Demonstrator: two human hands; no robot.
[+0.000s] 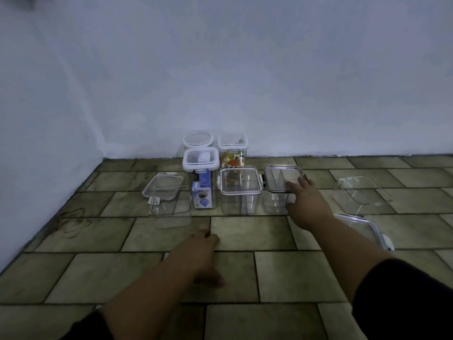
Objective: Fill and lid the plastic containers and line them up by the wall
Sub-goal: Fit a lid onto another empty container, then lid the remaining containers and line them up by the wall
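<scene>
Your right hand lies flat, fingers spread, on the lid of the dark-rimmed container, gripping nothing. That container stands just right of the white-lidded container, almost edge to edge. Left of that one stands the tall container holding blue cartons; behind it two more touch the wall. Your left hand rests open on bare floor tiles in front of it, with clear room around.
</scene>
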